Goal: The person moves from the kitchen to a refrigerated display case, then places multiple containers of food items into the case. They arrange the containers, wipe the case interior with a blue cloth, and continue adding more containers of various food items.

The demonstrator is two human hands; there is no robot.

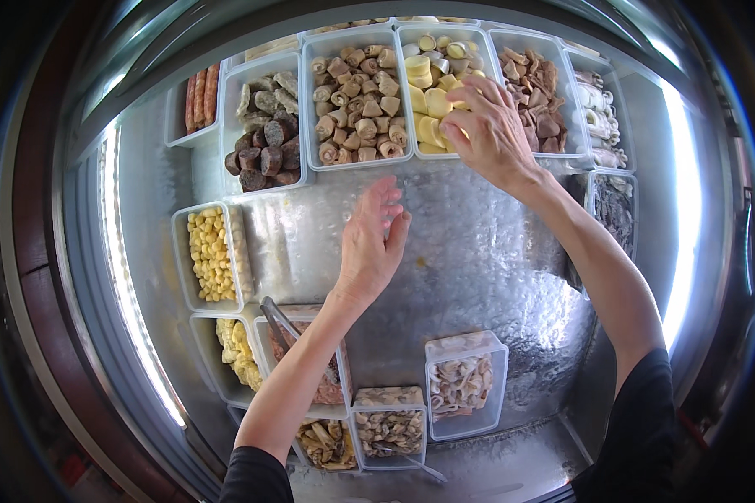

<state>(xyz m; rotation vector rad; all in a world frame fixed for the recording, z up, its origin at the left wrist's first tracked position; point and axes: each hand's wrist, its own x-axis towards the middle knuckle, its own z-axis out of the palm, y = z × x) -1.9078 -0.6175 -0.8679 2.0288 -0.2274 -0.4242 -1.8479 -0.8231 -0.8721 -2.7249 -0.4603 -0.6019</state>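
My right hand point(494, 135) reaches over a clear plastic container point(419, 154) of pale yellow round slices point(429, 104), its curled fingertips and thumb at the slices' right side. Whether a slice is pinched between them cannot be made out. Greyish pieces with yellow centres point(456, 49) fill the far end of that container. Nearer to me, my left hand point(372, 242) hovers with nothing in it above the bare metal floor point(472, 251) of a display case, fingers slightly apart. Just left of the yellow slices stands a container of small rolled pieces point(358, 100); brown folded meat pieces point(538, 100) lie to the right.
Dark sausage chunks point(270, 148), red sausages point(201, 97) and yellow nuggets point(211, 254) occupy containers on the left. Metal tongs point(280, 320) rest in a minced-meat container point(330, 393) under my left forearm. Near me are shellfish meat point(390, 431), a spoon point(425, 468) and pale sliced seafood point(459, 383).
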